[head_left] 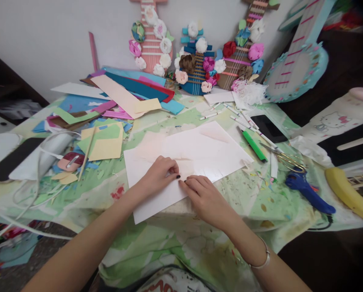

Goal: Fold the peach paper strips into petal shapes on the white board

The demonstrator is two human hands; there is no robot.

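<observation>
A white board [151, 202] lies slanted across the front of the table. Over its middle, my left hand [160, 175] has curled fingers closed at the near edge of a small pale peach paper piece [185, 165]. My right hand [204, 196] meets it from the other side, thumb and fingers pinched together at the same edge. The two sets of fingertips almost touch, and the gripped part is largely hidden. Another thin peach sheet [151, 144] rests on the board's upper left, and a pale peach scrap [214, 135] lies toward its upper right.
Coloured paper strips [117, 93] and yellow-green sheets [106, 142] are heaped at left, near a white cable [37, 182]. At right are a green cutter [254, 146], scissors [291, 160], a phone [268, 127] and a blue glue gun [310, 192]. Flower-decorated paper instruments [196, 69] stand behind.
</observation>
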